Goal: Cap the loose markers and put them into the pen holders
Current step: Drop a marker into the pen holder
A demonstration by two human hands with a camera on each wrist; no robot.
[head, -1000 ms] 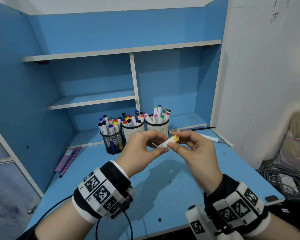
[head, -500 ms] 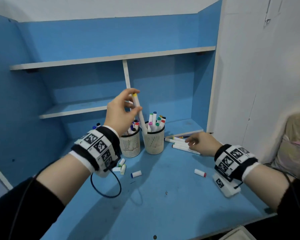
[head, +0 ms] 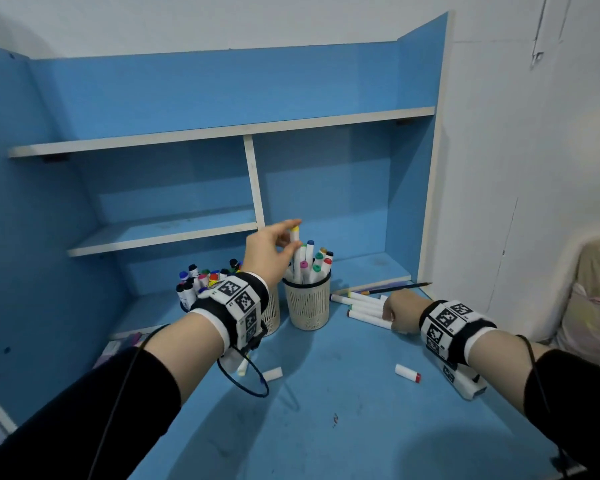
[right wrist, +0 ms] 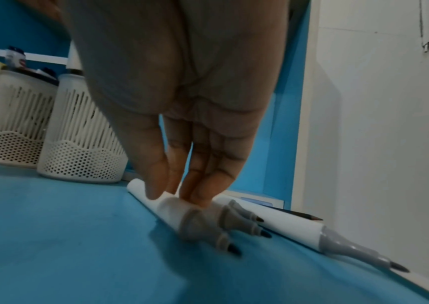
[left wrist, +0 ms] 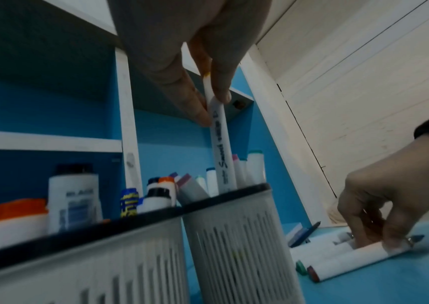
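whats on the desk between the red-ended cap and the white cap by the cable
Nothing: in the head view, only bare blue desk lies between the red-ended white cap and the plain white cap.

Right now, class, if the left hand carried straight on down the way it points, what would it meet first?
Probably the capped markers standing in the cream slotted pen holder. The left hand pinches a yellow-capped white marker already lowered among them, though depth is unclear.
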